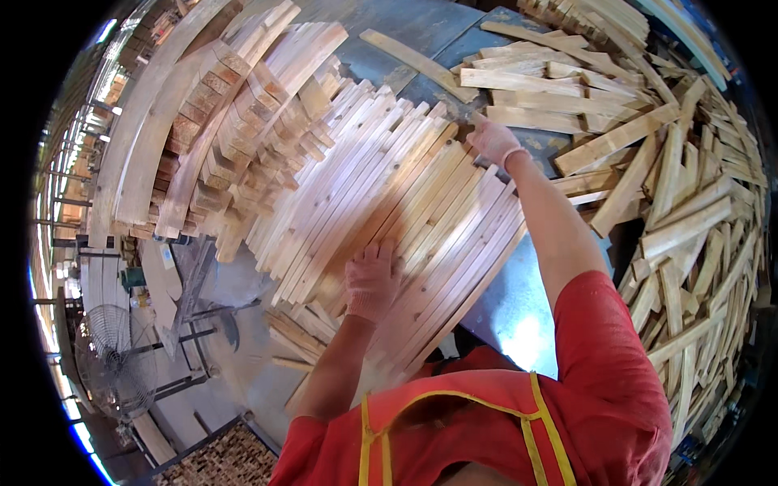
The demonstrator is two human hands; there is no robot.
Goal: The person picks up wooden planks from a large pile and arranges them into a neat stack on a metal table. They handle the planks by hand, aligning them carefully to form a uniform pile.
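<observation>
A row of pale wooden strips (442,231) lies side by side in front of me, slanting from lower left to upper right. My left hand (374,279), in a thin glove, rests on the near part of the strips with its fingers stretched out over them. Across the row, my right hand (493,142), also gloved, is at the far ends of the strips. Its fingers are bent down around the end of one strip, and their tips are partly hidden. A few strips in the middle look darker and yellower than the others.
Stacked timber (219,105) rises at the left. Short wooden pieces (559,89) lie on the blue metal table (421,28) at the far right, beside a large loose heap of offcuts (689,267). A wire-caged fan (117,360) stands at lower left, near a bin of small blocks (223,460).
</observation>
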